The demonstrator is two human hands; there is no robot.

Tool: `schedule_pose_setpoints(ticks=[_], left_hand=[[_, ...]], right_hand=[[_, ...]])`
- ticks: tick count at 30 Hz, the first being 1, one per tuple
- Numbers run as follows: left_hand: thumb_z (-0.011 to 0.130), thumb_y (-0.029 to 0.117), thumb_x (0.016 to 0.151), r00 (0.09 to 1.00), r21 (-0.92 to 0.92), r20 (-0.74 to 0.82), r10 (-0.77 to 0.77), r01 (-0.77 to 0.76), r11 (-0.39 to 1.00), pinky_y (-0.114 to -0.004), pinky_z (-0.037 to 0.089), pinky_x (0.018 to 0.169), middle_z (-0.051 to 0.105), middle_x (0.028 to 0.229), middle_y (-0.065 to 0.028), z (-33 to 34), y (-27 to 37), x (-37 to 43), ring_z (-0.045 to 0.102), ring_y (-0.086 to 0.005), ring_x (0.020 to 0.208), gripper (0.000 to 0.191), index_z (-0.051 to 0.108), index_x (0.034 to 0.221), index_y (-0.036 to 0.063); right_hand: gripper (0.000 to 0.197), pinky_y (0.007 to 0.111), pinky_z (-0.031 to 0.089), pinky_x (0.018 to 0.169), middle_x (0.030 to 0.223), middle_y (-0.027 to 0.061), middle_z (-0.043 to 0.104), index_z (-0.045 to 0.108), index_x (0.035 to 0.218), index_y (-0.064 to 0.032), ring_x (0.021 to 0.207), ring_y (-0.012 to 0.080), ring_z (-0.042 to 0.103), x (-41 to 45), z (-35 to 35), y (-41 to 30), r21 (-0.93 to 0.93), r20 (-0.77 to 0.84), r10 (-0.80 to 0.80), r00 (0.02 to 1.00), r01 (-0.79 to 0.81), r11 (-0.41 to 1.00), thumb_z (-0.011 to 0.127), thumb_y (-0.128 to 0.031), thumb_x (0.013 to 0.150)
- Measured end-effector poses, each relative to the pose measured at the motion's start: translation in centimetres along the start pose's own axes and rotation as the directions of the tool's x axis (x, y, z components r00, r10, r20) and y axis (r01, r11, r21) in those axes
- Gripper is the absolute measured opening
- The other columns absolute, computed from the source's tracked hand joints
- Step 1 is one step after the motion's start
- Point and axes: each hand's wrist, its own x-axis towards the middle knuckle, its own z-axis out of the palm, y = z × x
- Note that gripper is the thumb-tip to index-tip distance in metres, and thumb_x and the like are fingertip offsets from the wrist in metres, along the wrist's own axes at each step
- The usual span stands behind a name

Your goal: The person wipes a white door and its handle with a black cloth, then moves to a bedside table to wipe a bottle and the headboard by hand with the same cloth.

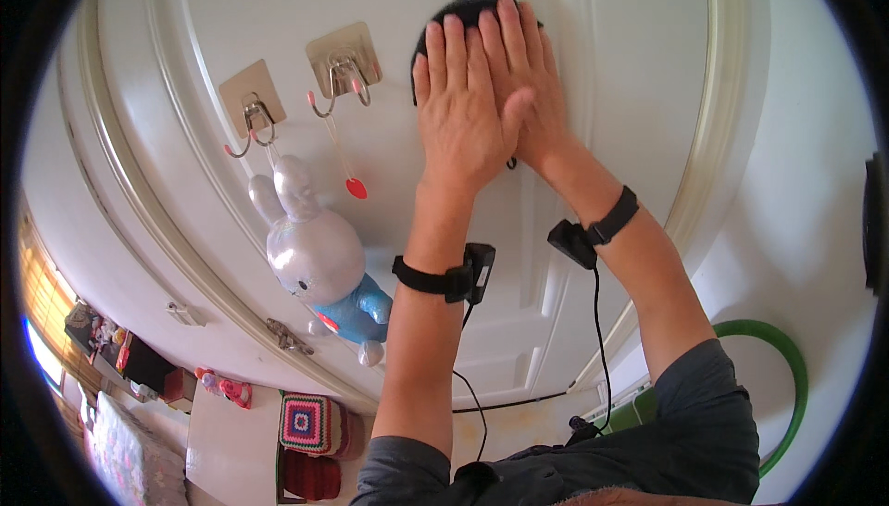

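Both palms lie flat over a black fabric item (479,0) against a white panelled door (611,89). My left hand (462,107) has its fingers extended and slightly apart, and its thumb overlaps my right hand. My right hand (531,89) rests close beside it, fingers stretched upward. Most of the fabric is hidden under the hands, so its exact kind cannot be told. Below them a small black loop (512,163) shows. Neither hand's fingers curl around anything.
Two adhesive metal double hooks (342,72) (253,114) are stuck on the door at left. A plush rabbit (316,256) hangs from one, a red tag (356,188) from the other. A door handle (289,337), crocheted stool cover (305,424) and green hoop (799,381) are lower down.
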Motion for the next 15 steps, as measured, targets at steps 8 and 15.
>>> schedule_pose_setpoints(ticks=[8, 15], left_hand=[[0.053, 0.054, 0.098, 0.991, -0.007, -0.133, -0.004, 0.004, 1.0, -0.058, 0.016, 0.12, 0.029, 0.159, -0.0329, -0.4, -0.8, 6.5, 0.02, -0.049, 0.15, 0.081, 0.038, 0.15, -0.0064], [0.054, 0.049, 0.097, 0.992, 0.015, -0.004, -0.127, 0.127, 0.992, -0.062, 0.015, 0.119, 0.023, 0.16, -0.0342, 0.5, 1.1, -4.5, 0.017, -0.0524, 0.15, 0.083, 0.031, 0.153, -0.0084]], right_hand=[[0.058, 0.056, 0.041, 0.106, 0.152, 0.0216, 0.041, 0.049, 0.14, -0.0026, 0.137, 0.0471, 0.041, 6.7, 1.4, 1.0, -0.176, -0.157, -0.045, 0.987, 0.017, 0.984, 0.063, -0.032, 0.092], [0.051, 0.058, 0.037, 0.11, 0.159, 0.019, 0.036, 0.052, 0.14, -0.0036, 0.143, 0.0455, 0.036, -3.6, -0.1, -2.8, 0.025, 0.016, 0.054, 0.998, -0.054, 0.998, 0.057, -0.03, 0.096]])
